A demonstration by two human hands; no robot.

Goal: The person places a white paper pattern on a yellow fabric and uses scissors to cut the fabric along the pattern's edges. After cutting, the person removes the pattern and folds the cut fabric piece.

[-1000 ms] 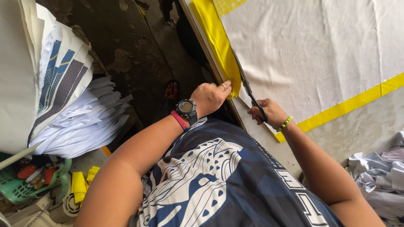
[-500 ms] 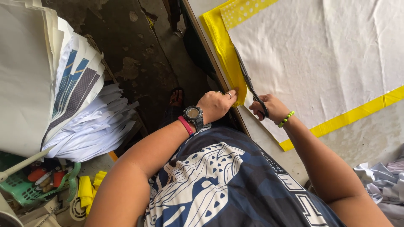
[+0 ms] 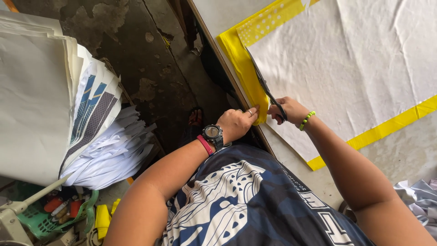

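Head view, looking down over person's torso in a dark blue patterned shirt (image 3: 255, 205).

Right hand (image 3: 289, 110): grip closed through the handles of black scissors (image 3: 265, 86). Blades point away from the body along the yellow fabric strip (image 3: 243, 64), tip near the dotted yellow section at the far corner. Blades look nearly pressed together; exact gap cannot be told. Green bead bracelet (image 3: 307, 120) on the right wrist.

Left hand (image 3: 236, 124): fingers pinching the near end of the yellow strip just beside the scissors' handles, at the tabletop edge (image 3: 218, 54). Ring on one finger. Black wristwatch (image 3: 212, 133) and red band (image 3: 205, 145) on the left wrist.

Work piece: white fabric sheet (image 3: 346, 59) lies flat on the tabletop, w/ light creases, bordered by the yellow strip along the left side and a second yellow band (image 3: 387, 127) along the near side. Hands are close together, both at the near-left part of the sheet.

Surroundings: left of the tabletop, dark stained concrete floor (image 3: 136, 45). A foot in a sandal (image 3: 195, 117) shows on the floor below the left hand. Far left, stack of large white sheets (image 3: 41, 100), some w/ blue and grey printed panels. Bottom left, green basket (image 3: 41, 218) w/ small items, yellow objects beside it. Bottom right, crumpled grey-white cloth (image 3: 421, 193).
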